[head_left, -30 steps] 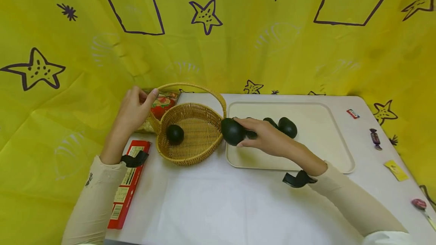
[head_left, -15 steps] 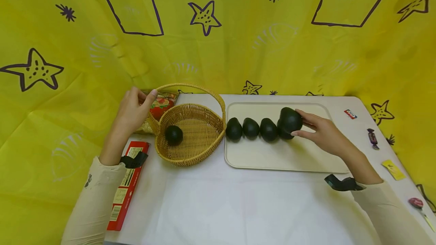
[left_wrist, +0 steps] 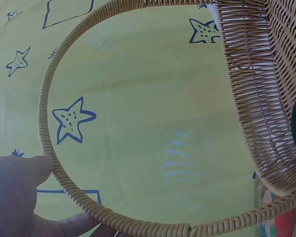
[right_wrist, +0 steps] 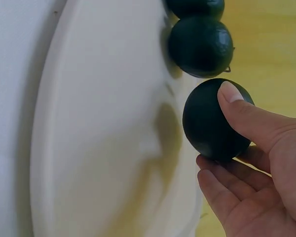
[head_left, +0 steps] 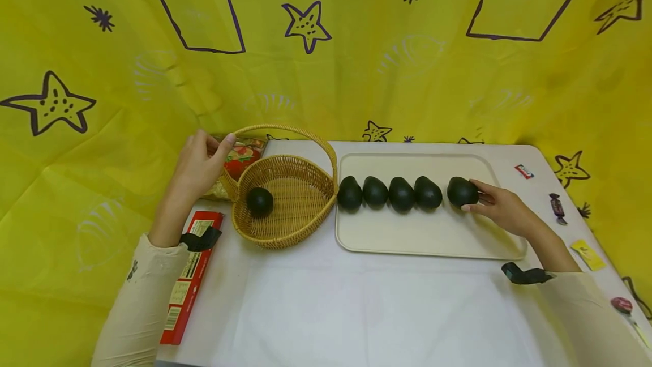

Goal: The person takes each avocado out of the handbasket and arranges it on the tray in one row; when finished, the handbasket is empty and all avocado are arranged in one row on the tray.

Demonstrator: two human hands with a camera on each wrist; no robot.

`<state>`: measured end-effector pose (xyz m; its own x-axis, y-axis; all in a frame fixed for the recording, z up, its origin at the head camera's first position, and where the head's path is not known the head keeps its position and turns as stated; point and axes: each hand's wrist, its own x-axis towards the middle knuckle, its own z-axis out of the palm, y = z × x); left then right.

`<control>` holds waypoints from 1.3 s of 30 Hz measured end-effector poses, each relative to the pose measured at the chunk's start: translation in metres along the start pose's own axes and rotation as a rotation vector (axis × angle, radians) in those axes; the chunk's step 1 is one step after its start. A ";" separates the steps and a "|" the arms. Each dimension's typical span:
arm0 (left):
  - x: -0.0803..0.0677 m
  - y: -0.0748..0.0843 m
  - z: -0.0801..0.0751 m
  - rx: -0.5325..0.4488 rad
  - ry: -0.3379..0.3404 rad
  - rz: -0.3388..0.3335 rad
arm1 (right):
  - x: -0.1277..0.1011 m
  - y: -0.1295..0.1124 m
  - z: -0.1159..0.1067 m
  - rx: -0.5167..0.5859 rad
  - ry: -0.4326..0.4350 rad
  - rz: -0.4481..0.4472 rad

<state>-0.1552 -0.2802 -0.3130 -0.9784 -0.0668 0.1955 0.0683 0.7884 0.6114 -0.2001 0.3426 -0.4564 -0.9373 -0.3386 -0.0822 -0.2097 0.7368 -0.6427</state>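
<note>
My right hand (head_left: 477,197) holds a dark green avocado (head_left: 461,191) that sits on the cream tray (head_left: 433,239) at the right end of a row of several avocados (head_left: 401,194). In the right wrist view my thumb (right_wrist: 241,108) lies over the avocado (right_wrist: 204,121) and my fingers curl beneath it. At the left base of the wicker basket (head_left: 295,225), my left hand (head_left: 214,149) grips the arched handle (head_left: 285,128). The left wrist view shows thumb (left_wrist: 24,170) and finger pinching that handle (left_wrist: 64,54). One avocado (head_left: 260,201) lies inside the basket.
A red box (head_left: 189,279) lies at the table's left edge and a printed snack packet (head_left: 240,157) behind the basket. Small wrapped sweets (head_left: 558,207), a yellow sachet (head_left: 591,255) and a red lollipop (head_left: 625,306) lie right of the tray. Yellow cloth hangs behind.
My right hand carried the avocado from the tray's left edge over the row to the right and lowered it onto the tray. My left hand stayed on the handle.
</note>
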 end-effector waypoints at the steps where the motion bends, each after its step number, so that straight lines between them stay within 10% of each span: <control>1: 0.000 0.000 0.000 -0.001 0.001 0.004 | 0.001 0.002 0.002 0.001 -0.002 -0.002; 39: 0.001 0.000 0.001 0.000 0.015 0.000 | 0.009 -0.005 0.006 -0.046 -0.085 0.002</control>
<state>-0.1560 -0.2801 -0.3134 -0.9753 -0.0763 0.2073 0.0684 0.7882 0.6117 -0.2062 0.3321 -0.4586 -0.9112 -0.3839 -0.1496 -0.2217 0.7629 -0.6073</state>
